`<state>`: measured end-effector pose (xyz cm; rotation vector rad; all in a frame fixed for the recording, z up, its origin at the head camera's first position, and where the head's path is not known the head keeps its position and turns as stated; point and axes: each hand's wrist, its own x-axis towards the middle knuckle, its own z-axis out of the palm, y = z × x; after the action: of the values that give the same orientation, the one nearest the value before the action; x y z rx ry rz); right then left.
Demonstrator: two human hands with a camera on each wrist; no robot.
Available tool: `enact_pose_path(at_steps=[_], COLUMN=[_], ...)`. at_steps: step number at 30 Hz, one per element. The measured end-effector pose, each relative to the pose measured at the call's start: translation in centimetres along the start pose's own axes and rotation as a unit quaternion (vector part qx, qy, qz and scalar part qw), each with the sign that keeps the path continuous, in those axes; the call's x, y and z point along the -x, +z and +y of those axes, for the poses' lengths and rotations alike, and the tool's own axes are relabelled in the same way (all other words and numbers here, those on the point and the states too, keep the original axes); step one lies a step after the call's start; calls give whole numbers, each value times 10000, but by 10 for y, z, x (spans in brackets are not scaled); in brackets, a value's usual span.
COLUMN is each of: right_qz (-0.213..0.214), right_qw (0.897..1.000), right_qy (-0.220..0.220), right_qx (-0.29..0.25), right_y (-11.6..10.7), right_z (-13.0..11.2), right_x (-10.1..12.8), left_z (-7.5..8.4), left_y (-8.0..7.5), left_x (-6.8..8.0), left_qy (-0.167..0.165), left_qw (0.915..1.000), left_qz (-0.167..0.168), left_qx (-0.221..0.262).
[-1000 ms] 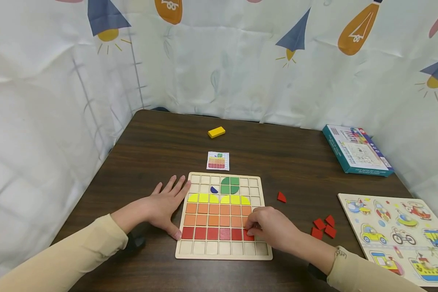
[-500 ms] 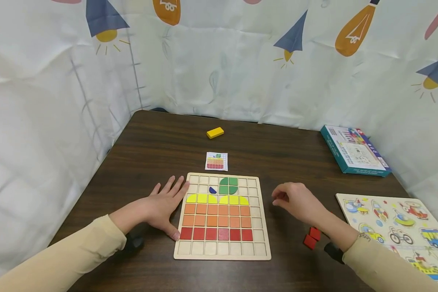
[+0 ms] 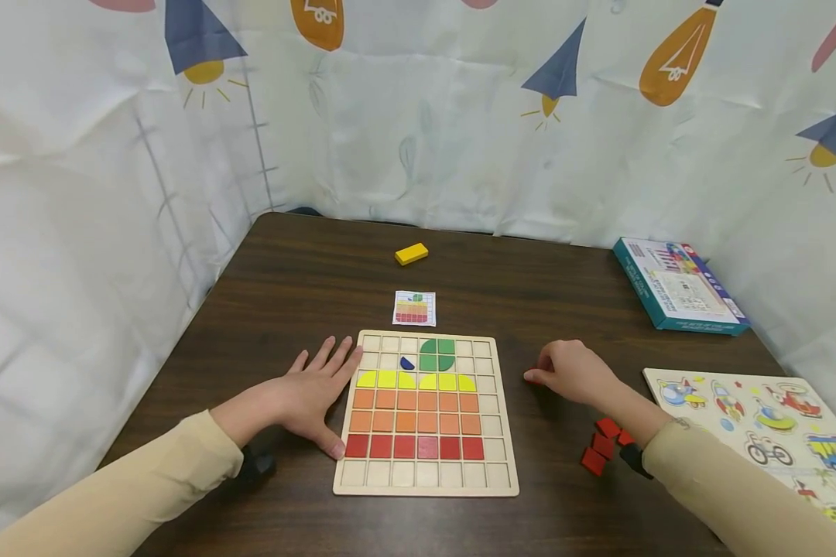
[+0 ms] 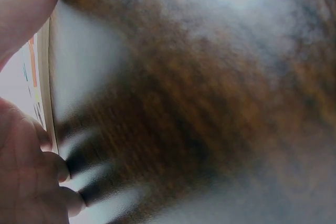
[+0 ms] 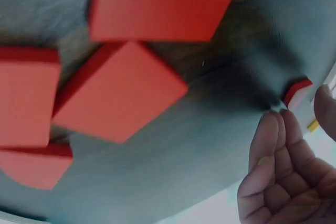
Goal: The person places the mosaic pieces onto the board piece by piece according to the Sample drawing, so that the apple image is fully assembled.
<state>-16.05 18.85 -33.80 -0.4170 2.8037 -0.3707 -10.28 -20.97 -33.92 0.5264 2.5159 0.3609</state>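
My left hand (image 3: pixel 311 396) lies spread along the left edge of a wooden grid board (image 3: pixel 426 479), fingertips and thumb at its rim. In the left wrist view its fingers reach the board's edge (image 4: pixel 46 72). Coloured tiles fill several rows: green, yellow, orange and red (image 3: pixel 404 446), plus a small blue piece (image 3: pixel 407 363). Right of the board, my right hand (image 3: pixel 573 373) is down at a red quarter-circle tile (image 5: pixel 297 94). In the right wrist view its fingertips meet the tile's near edge, while the thumb stands slightly apart on the other side.
Several loose red tiles (image 3: pixel 603 445) lie under the right forearm. A printed pattern card (image 3: pixel 414 308) and a yellow block (image 3: pixel 412 254) sit beyond the board. On the right are a picture puzzle board (image 3: pixel 773 418) and a boxed game (image 3: pixel 683 286).
My right hand has left the red row's right end, moved right off the board and lowered onto the lone red quarter-circle tile. The left hand stays in place.
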Motion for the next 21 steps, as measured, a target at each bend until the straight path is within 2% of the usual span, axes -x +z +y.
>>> enact_pose_path(at_steps=[6, 14, 21], right_qz=[-57, -60, 353], right_qw=[9998, 9993, 9959], right_qy=[117, -229, -682], right_qx=[121, -276, -484], right_y=[3, 4, 3], right_z=[-5, -5, -10], right_x=[-3, -3, -1], left_z=[0, 2, 1], left_y=[0, -1, 0], left_x=[-2, -2, -2], left_qy=[-64, -121, -91], left_qw=[10000, 9999, 9999], left_qz=[-24, -40, -16], left_qx=[-61, -89, -74])
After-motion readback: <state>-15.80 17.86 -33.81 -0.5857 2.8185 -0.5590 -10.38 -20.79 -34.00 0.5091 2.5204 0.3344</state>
